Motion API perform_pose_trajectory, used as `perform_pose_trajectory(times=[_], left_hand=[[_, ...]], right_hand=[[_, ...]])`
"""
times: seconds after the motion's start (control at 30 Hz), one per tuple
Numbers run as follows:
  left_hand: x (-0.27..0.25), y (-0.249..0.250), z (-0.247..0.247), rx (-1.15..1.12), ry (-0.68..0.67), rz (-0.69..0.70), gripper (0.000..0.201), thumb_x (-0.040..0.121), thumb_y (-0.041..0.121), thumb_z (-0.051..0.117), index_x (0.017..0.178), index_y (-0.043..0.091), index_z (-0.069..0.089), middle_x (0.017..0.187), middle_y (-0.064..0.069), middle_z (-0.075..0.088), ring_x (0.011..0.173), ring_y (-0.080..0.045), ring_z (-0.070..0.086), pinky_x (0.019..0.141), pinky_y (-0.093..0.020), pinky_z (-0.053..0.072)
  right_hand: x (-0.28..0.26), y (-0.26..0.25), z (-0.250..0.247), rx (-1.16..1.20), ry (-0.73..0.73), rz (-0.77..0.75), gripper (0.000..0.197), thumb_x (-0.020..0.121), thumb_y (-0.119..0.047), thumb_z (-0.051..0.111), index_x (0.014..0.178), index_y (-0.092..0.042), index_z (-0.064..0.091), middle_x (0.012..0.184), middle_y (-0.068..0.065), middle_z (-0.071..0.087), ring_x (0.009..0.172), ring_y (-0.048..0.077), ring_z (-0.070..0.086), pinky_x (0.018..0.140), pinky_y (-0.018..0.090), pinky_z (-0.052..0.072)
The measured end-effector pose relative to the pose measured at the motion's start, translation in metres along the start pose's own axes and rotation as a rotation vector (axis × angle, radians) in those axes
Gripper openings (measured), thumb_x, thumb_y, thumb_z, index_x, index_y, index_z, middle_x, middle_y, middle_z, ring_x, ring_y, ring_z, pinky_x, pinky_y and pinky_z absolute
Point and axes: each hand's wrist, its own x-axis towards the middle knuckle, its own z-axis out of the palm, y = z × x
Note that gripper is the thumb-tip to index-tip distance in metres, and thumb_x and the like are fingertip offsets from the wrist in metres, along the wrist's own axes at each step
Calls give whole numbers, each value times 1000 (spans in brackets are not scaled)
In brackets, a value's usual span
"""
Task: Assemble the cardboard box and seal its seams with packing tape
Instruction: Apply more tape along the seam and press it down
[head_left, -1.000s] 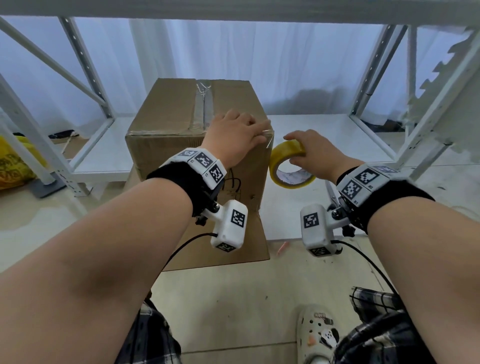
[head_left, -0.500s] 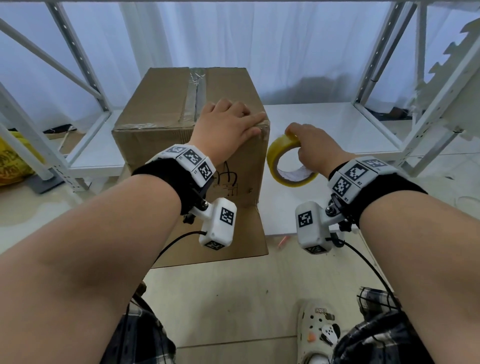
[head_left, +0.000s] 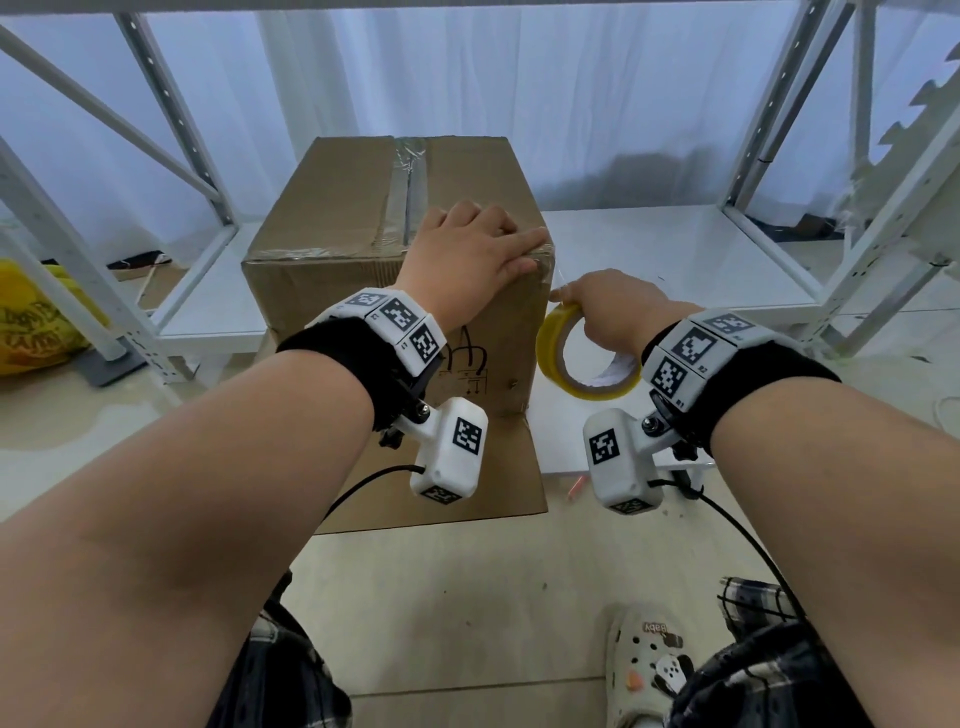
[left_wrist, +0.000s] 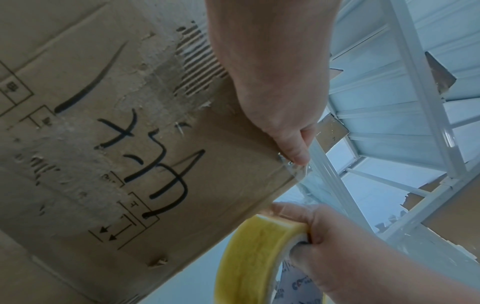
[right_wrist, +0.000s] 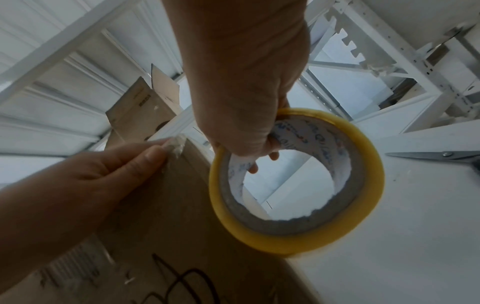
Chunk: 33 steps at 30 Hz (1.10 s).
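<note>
A brown cardboard box (head_left: 332, 223) stands upright on the low white shelf, with clear tape along its top seam and front top edge. My left hand (head_left: 467, 254) lies flat on the box's near right top corner, fingers straight, thumb pressing the tape end on the corner (left_wrist: 296, 156). My right hand (head_left: 608, 306) grips a yellow roll of packing tape (head_left: 566, 353) just right of that corner, fingers hooked through its core (right_wrist: 262, 158). A short strip of clear tape runs from the roll up to the corner.
Scissors (right_wrist: 436, 155) lie on the white shelf (head_left: 675, 249) to the right of the roll. White metal rack posts (head_left: 789, 104) stand on both sides. A yellow bag (head_left: 31, 317) sits on the floor at left. A flat cardboard sheet (head_left: 467, 499) lies under the box.
The roll has moved in closer to the box's right corner and a little lower. My left hand stays pressed on the corner. The head view has shifted.
</note>
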Motion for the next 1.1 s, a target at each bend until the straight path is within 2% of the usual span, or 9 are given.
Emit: perform_pose_trajectory(times=[0.17,0.3,0.37,0.47,0.63,0.87,0.97,1.03,1.1], left_hand=[[0,-3,0,-4,-11,-16,44,99,48,27,142,41,35,139,5,45,129,-24,34,101,-42,26],[0,-3,1,-1,-3,-19,44,99,49,27,142,41,35,138,5,45,128,-24,35,100,-42,27],[0,-3,1,-7,3,-19,44,99,49,27,141,41,36,137,5,46,128,-24,35,100,-42,27],[1,-2,1,-17,6,-21,43,99,49,28,140,41,38,137,6,46,128,-24,35,101,-42,27],[-1,-3,1,-21,12,-25,43,99,48,29,140,40,39,136,5,47,128,-24,35,101,-42,26],[-1,-3,3,-23,21,-33,42,99,47,30,140,40,39,136,5,47,128,-24,35,100,-41,26],[0,-4,2,-21,21,-31,42,99,47,30,140,40,39,136,5,47,128,-24,35,100,-41,26],[0,-5,1,-24,17,-27,43,99,47,30,140,39,39,137,4,46,128,-24,35,101,-41,26],[-1,-5,-1,-27,15,-16,43,99,47,29,141,38,38,138,4,46,129,-24,36,102,-42,26]], right_hand=[[0,4,14,87,-36,4,55,93,4,45,143,-17,38,134,10,54,118,28,54,97,33,43],[-8,11,12,288,103,-28,50,88,-3,55,135,-17,44,129,9,58,114,28,56,92,33,46],[-13,14,11,245,127,-61,45,91,-7,51,134,-19,50,127,7,60,112,26,57,92,33,46],[-17,15,15,113,136,-94,44,98,-7,42,140,-20,47,128,9,61,114,27,57,96,32,42],[-17,3,11,-51,114,-126,48,97,-5,47,143,-20,43,122,10,63,109,28,59,91,33,46],[-16,-16,-6,-327,40,-186,35,95,-5,47,129,-12,53,118,10,62,106,27,60,89,33,48],[-17,-17,-6,-315,32,-196,34,96,-7,49,130,-12,52,118,9,62,104,26,60,89,33,48],[-16,-12,-6,-246,-8,-195,42,94,-5,50,135,-13,47,120,9,61,106,25,58,87,32,48],[-16,-7,-8,-73,-88,-160,55,88,-3,52,140,-14,41,122,9,59,111,26,54,88,31,46]])
